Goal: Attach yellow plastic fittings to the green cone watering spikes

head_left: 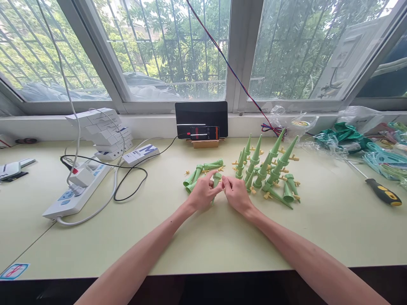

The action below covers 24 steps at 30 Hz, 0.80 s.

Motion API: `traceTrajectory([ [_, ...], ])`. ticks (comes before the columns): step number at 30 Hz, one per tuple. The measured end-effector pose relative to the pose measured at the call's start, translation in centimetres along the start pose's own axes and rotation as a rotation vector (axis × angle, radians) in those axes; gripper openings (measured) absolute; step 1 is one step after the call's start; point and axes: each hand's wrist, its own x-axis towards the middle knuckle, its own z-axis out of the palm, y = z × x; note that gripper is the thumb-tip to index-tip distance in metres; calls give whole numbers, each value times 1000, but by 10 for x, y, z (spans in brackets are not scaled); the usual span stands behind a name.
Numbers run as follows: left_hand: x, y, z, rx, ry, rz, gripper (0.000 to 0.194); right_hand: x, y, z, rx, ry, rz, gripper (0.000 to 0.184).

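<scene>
My left hand (203, 190) is closed around a green plastic watering spike (217, 178), with its wide collar up and its point down. Against the side of that spike, my right hand (235, 192) pinches a small yellow valve, mostly hidden by the fingertips. Just left of the hands lie several loose green spikes (197, 173) and a yellow valve (187, 172). To the right, several green spikes with yellow valves stand point up in a cluster (262, 169). A few more spikes lie on their sides at its front, among them one spike (288, 192).
A white power strip (79, 186) with cables and stacked white boxes (101, 131) occupy the left. A phone (205, 133) leans on a black panel (202, 112) at the back. A screwdriver (383, 191) and plastic bags (346, 137) lie at right on the table (241, 245).
</scene>
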Motion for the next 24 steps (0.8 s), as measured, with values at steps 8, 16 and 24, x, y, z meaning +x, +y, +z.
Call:
traceTrajectory([
  [8, 1, -2, 0, -30, -6, 3, 63, 0, 5, 1, -31, -7, -44, 41],
  [16, 1, 2, -3, -53, -31, -26, 62, -2, 3, -1, -51, -33, -74, 37],
  [24, 2, 2, -5, -45, -20, -6, 59, -2, 2, -3, -52, -53, -60, 36],
])
